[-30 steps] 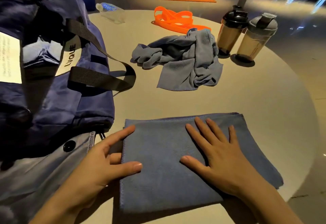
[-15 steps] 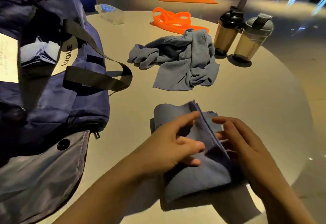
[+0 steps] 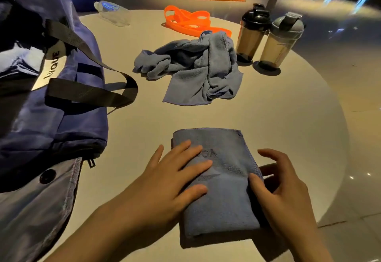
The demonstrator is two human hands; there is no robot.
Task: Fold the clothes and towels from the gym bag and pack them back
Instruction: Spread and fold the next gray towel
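Note:
A blue towel (image 3: 224, 195) lies folded into a narrow rectangle on the round table near its front edge. My left hand (image 3: 175, 179) presses flat on the towel's left half, fingers straight. My right hand (image 3: 284, 187) is at the towel's right edge, thumb on top of the cloth, fingers loosely bent beside it. A second blue towel (image 3: 195, 70) lies crumpled at mid-table. The navy gym bag (image 3: 51, 101) stands open at the left with black straps; light blue cloth shows inside it.
A grey garment with a black button (image 3: 37, 206) lies at the front left, below the bag. Two shaker bottles (image 3: 268, 41) stand at the back right. Orange bands (image 3: 189, 21) and a plastic bottle (image 3: 112, 12) lie at the back. The table edge (image 3: 338, 158) curves at the right.
The towel was spread wide under both hands, then lifted and folded over; now it lies flat as a narrower rectangle, with my left hand pressing on it and my right at its edge.

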